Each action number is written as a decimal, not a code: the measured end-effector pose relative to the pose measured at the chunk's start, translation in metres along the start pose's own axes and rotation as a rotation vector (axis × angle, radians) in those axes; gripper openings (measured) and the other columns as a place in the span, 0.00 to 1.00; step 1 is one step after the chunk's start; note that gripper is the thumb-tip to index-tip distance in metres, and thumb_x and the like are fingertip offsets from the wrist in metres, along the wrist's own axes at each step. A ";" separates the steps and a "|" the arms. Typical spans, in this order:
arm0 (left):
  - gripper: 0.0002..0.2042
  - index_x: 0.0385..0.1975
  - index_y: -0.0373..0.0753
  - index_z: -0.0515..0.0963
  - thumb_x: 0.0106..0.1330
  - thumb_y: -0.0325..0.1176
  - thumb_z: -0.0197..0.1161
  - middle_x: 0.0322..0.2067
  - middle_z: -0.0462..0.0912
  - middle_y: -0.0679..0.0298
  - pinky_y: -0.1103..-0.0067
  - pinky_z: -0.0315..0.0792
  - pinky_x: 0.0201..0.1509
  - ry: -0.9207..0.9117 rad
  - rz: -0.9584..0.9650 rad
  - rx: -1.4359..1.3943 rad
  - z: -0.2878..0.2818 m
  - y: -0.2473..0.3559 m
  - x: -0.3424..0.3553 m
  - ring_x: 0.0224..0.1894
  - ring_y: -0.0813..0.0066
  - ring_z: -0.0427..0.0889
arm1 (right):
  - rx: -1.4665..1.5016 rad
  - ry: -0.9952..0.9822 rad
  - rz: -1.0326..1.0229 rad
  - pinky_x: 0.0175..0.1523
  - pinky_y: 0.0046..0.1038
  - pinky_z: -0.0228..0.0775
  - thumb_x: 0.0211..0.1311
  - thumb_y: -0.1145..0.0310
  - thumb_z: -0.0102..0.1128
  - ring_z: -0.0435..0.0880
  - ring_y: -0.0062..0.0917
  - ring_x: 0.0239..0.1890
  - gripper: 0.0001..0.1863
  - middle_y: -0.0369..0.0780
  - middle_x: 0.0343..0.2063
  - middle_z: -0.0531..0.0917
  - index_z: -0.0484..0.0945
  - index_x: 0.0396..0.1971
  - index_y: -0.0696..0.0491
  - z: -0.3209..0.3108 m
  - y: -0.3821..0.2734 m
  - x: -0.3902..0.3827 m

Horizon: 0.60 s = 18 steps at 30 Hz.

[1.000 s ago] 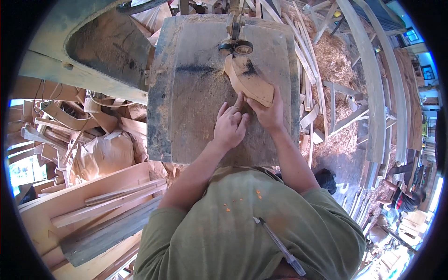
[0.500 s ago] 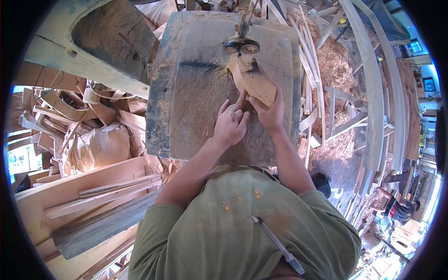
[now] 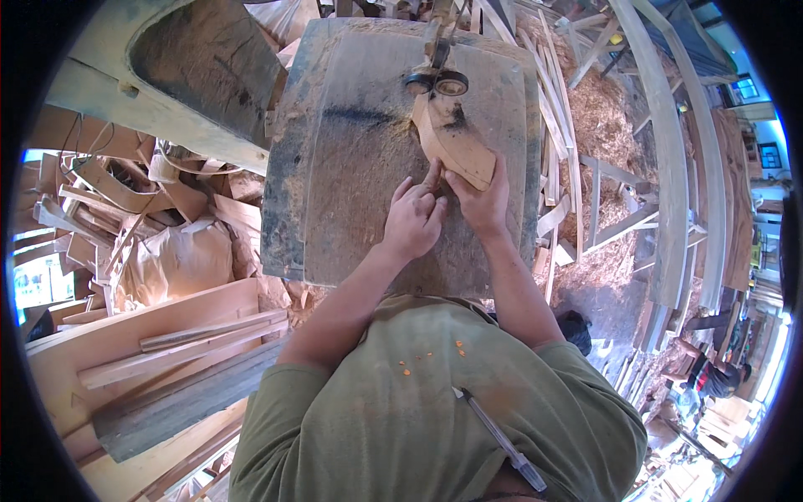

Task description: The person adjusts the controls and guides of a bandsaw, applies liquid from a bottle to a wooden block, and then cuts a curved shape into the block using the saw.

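A curved wooden block [image 3: 454, 145] with a dark line drawn along its upper face lies on the dusty saw table [image 3: 351, 201]. Its far end reaches the blade guide with two round black-rimmed rollers [image 3: 436, 83]; the blade's contact with the wood is hard to make out. My right hand [image 3: 485, 199] grips the near right end, thumb on the near edge and fingers round the far side, partly hidden. My left hand [image 3: 414, 219] touches the block's near left edge with a stretched index finger. Its thumb stands apart and its other fingers are bent, with nothing inside them.
Sawdust and dark smudges cover the table. The machine's large pale frame [image 3: 167, 109] stands at the left, above piled offcuts [image 3: 117, 188]. Long boards [image 3: 184, 343] lie at lower left. Thin strips [image 3: 556, 142] and shavings lie to the right. A person [image 3: 715, 375] is far right.
The view has shifted very slightly. Both hands keep the same hold and touch on the wooden block, with no clear movement of it.
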<state>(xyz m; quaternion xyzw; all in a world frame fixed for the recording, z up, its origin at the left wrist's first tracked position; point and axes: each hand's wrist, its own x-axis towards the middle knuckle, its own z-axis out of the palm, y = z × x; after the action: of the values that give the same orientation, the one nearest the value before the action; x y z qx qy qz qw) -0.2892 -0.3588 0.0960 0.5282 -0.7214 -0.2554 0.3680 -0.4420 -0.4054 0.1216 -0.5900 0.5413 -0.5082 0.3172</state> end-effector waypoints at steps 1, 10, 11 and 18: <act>0.14 0.26 0.32 0.79 0.69 0.36 0.56 0.71 0.67 0.57 0.59 0.63 0.69 0.002 0.000 0.000 0.000 0.001 0.000 0.52 0.59 0.82 | 0.001 -0.002 -0.001 0.53 0.32 0.77 0.52 0.74 0.77 0.84 0.29 0.48 0.30 0.44 0.45 0.83 0.71 0.53 0.58 0.000 0.001 0.000; 0.14 0.29 0.32 0.81 0.69 0.36 0.56 0.71 0.67 0.58 0.59 0.62 0.70 0.020 -0.026 -0.045 -0.003 0.004 0.003 0.54 0.61 0.82 | -0.012 0.005 -0.011 0.54 0.32 0.77 0.53 0.74 0.77 0.85 0.31 0.48 0.32 0.46 0.45 0.83 0.68 0.55 0.60 0.004 -0.001 0.000; 0.14 0.29 0.32 0.81 0.69 0.36 0.56 0.71 0.67 0.59 0.58 0.62 0.70 -0.001 -0.029 -0.040 -0.003 0.003 0.002 0.55 0.61 0.82 | -0.015 0.010 -0.005 0.54 0.32 0.77 0.53 0.74 0.76 0.85 0.31 0.49 0.32 0.47 0.45 0.83 0.68 0.55 0.60 0.005 -0.002 0.000; 0.14 0.29 0.32 0.82 0.69 0.37 0.57 0.72 0.65 0.59 0.58 0.64 0.69 0.057 -0.015 -0.032 0.000 0.002 0.001 0.56 0.61 0.81 | -0.070 0.020 -0.013 0.53 0.33 0.77 0.52 0.73 0.77 0.85 0.33 0.49 0.32 0.48 0.45 0.83 0.68 0.54 0.61 0.007 -0.005 -0.001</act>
<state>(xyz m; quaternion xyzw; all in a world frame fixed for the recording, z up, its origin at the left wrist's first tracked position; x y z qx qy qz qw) -0.2908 -0.3593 0.0973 0.5345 -0.7024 -0.2545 0.3952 -0.4341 -0.4049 0.1240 -0.5989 0.5582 -0.4970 0.2877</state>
